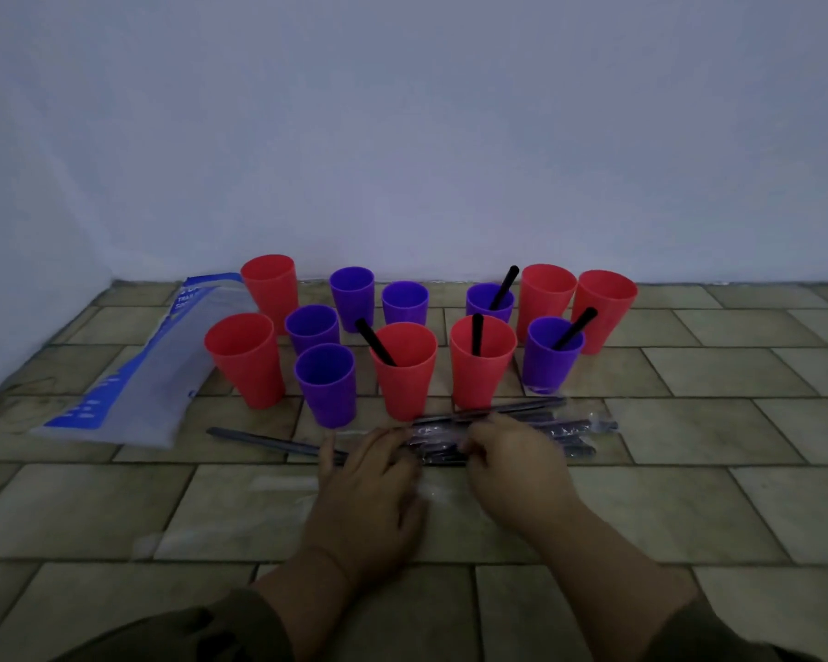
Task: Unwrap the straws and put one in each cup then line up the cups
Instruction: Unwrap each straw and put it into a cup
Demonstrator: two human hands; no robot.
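Fingers of the left hand and right hand are being curled around clear-wrapped black plastic straws, pinching them on the tiled floor, just before red and purple plastic cups clustered near its far edge.

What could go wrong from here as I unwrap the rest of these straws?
1. Your left hand and right hand are on the wrapped straws, right beside the front purple cup and a red cup; a sudden tear could knock them over.
2. The black straw in that red cup leans out over its rim, so a bump may tip it.
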